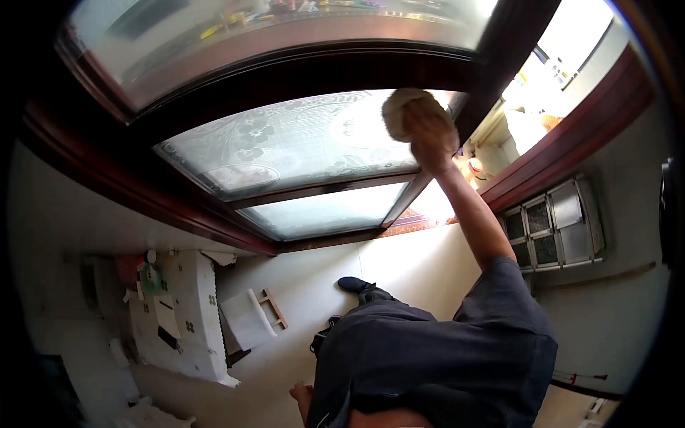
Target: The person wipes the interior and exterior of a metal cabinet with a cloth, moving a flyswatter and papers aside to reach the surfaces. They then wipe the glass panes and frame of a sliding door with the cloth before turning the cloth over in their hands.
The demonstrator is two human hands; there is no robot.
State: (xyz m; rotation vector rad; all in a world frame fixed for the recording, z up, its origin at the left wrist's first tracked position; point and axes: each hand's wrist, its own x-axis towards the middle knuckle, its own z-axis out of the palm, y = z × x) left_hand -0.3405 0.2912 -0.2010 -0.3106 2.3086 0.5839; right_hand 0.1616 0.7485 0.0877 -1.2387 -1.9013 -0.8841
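Observation:
Pressed over a cream, fluffy cleaning cloth [397, 114], my right hand [430, 135] reaches up with its arm stretched out. The cloth lies against the upper right part of a patterned frosted glass pane [285, 139], close to the dark wooden frame [307, 71] of the door. The pane carries flower and leaf designs, and bright light comes through it. Low at my side, my left hand [301, 392] shows only in part beside my dark shirt; its fingers are too small and hidden to read.
A table with a patterned white cloth [193, 314] stands at the lower left, with a stool [250, 317] beside it. On the right, a doorway opens onto a bright room holding a red-capped bottle [472, 167]. A metal-framed panelled unit [553, 225] is by the right wall.

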